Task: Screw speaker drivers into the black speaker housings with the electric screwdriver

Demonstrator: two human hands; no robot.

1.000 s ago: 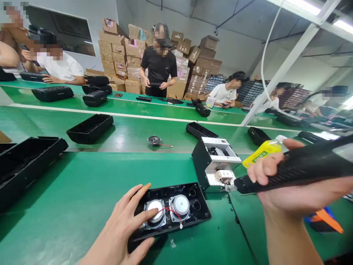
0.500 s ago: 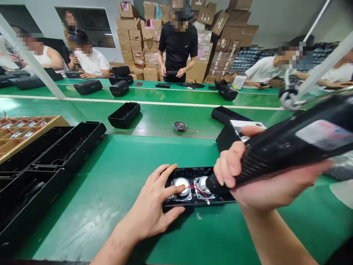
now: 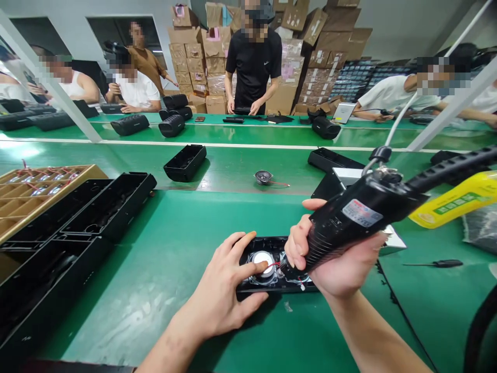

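Observation:
In the head view, my left hand (image 3: 223,287) spans the left end of a black speaker housing (image 3: 269,241), its thumb at the near edge and its other fingertips at the far edge. Its index finger rests on the round white back of a speaker driver (image 3: 262,257) inside. My right hand (image 3: 344,267) is wrapped around a black electric screwdriver (image 3: 355,207), whose tip points down into the housing between the two drivers. The screwdriver and fingers hide much of the right driver. Red wires end in a small white plug (image 3: 303,286) at the near rim.
At left are open black housings (image 3: 128,191) and a divided carton (image 3: 95,173) of drivers. Ahead lie an open housing (image 3: 188,160) and a loose driver (image 3: 263,177). A hand screwdriver (image 3: 442,263) and a yellow packet (image 3: 458,199) are at right. Co-workers sit and stand beyond.
The electric screwdriver and my right hand have shifted left, bringing the tip from the right driver to between the drivers. My left hand keeps its hold. The view has turned slightly.

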